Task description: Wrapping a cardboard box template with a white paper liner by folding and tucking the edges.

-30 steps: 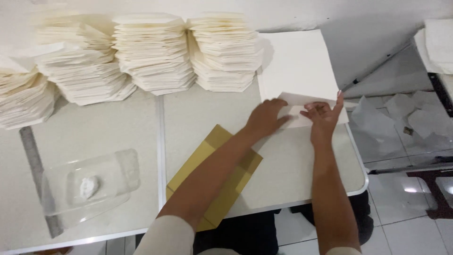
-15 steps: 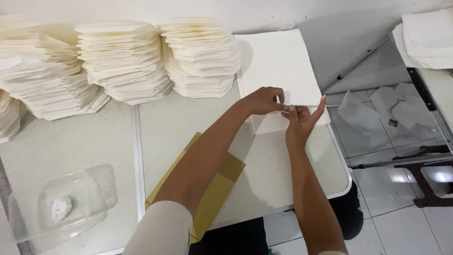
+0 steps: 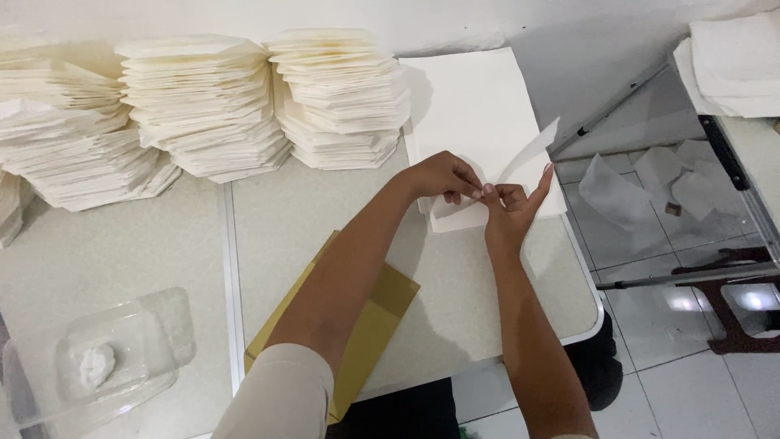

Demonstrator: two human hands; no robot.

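Both hands peeling 1 sheet from the paper stack

Left hand [image 3: 443, 177] and right hand [image 3: 512, 213] pinch the top white sheet [image 3: 532, 150] at the flat paper stack's [image 3: 471, 106] near edge; the sheet lifts away rightward from the fingers.

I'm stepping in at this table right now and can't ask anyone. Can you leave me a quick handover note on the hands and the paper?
Left hand: fingers pinching the top sheet at its near edge.
Right hand: beside it, pinching the same edge; the sheet's right corner is lifted.
White paper pile: flat at the table's far right.
Done: three folded stacks along the back.
Left: the pile is unfolded.
Yellow cardboard and clear plastic container lie untouched.
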